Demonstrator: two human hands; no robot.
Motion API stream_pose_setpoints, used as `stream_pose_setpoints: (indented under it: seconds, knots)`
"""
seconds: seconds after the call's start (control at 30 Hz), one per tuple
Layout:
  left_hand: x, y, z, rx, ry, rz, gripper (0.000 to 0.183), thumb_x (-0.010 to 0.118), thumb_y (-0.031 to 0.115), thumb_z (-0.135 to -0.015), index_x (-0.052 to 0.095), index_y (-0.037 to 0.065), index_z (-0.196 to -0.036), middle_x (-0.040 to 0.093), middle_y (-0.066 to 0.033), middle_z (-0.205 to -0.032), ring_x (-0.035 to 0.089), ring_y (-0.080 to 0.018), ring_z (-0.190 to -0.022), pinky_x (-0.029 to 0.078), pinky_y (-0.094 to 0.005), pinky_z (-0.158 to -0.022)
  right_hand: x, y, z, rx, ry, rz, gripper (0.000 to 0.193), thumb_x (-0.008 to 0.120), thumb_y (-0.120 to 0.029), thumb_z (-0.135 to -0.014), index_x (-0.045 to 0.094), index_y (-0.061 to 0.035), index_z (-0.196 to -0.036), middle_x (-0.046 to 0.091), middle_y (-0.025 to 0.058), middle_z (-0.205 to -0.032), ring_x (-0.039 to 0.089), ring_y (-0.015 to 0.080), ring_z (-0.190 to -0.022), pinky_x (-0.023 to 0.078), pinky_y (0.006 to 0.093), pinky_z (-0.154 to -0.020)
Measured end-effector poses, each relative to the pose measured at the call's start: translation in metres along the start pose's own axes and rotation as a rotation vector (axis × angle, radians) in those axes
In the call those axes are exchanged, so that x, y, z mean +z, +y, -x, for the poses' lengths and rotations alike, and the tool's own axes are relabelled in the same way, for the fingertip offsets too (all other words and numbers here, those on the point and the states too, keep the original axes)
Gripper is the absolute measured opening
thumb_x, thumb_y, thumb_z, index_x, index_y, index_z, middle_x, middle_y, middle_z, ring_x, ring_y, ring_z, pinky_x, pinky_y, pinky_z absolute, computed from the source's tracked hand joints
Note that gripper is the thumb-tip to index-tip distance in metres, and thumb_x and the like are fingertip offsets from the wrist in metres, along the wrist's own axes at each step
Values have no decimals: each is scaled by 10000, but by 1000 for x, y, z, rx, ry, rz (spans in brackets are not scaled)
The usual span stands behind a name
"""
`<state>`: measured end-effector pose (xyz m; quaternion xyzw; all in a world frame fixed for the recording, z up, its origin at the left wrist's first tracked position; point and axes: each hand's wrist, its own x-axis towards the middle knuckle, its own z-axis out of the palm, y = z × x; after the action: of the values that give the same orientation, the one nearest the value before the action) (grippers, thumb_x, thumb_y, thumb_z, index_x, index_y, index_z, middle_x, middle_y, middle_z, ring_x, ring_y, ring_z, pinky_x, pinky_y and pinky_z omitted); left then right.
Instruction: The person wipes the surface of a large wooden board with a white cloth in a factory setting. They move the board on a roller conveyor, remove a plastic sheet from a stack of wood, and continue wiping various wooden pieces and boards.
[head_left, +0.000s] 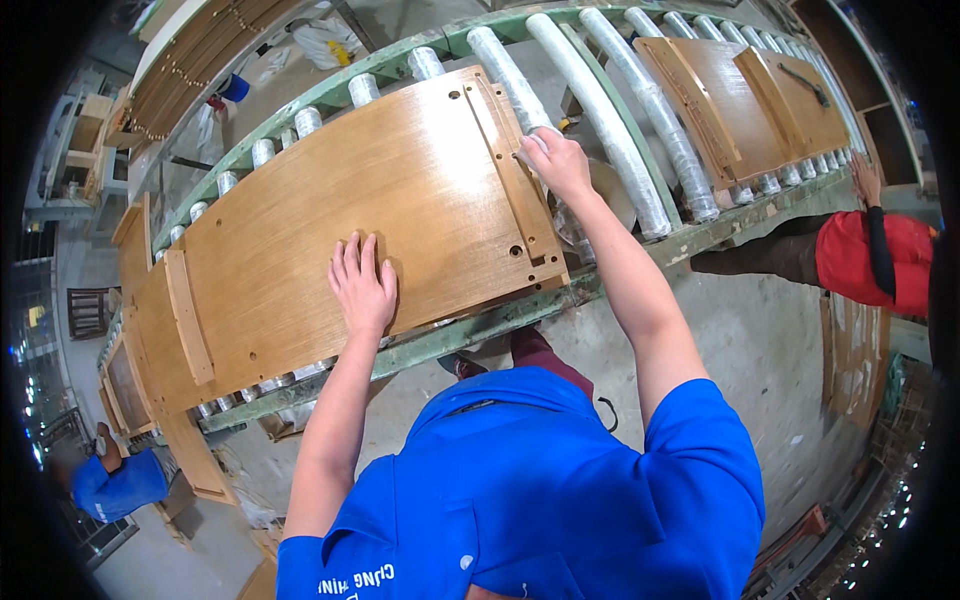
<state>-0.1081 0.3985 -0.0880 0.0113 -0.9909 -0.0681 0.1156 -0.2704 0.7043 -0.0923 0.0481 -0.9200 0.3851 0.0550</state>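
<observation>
Head view: person in a blue shirt seen from above, both bare arms stretched forward over a roller line.
Left hand grip: left hand (362,285) lies flat, fingers spread wide, palm pressed on the large tan veneered wooden panel (350,220); it holds nothing.
Right hand grip: right hand (556,160) rests at the panel's far right edge, fingers curled on what looks like a small pale cloth or pad (532,143); how firmly it is pinched I cannot tell.
Panel position: it lies directly under both hands, long axis running from lower left to upper right along the line; a narrow wooden batten (512,175) crosses its right end, another batten (189,315) its left end.
Nearer hand: the right is nearer the drilled right-hand batten, the left sits mid-panel.
Surface: green-framed conveyor of wrapped white rollers (610,120), curving away.
Further along: a second brown wooden panel (745,105) on the rollers.
Room: grey concrete floor; a co-worker's red sleeve (865,260) at right, another person in blue (115,485) at lower left, stacked boards (190,70) at upper left.
</observation>
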Motion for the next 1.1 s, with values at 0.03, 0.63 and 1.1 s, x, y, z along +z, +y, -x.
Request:
stream_pose_setpoints:
  seconds: [0.03,0.63,1.1]
  knots:
    - [0,0,-1,3,2,-2,434,525,263,-833,491,119,-1241,417,-122,-1327,316,-335,-1270,219,-489,-1058,0,0,0,-5,13,4,376,500,-437,-856,567,-71,-808,613,203,-757,591,399,-774,450,479,-670]
    - [3,-3,5,31,52,-40,419,515,260,-852,491,123,-1247,426,-115,-1321,332,-317,-1262,238,-462,-1055,-33,-2,122,53,-12,-44,300,570,-361,-847,571,-72,-768,600,189,-700,589,379,-683,457,443,-591]
    - [8,-1,3,4,40,-70,433,506,277,-851,483,129,-1258,412,-118,-1338,321,-327,-1273,221,-480,-1061,-48,1,153,87,-82,47,293,583,-368,-836,575,-82,-773,603,170,-704,592,364,-678,450,429,-583]
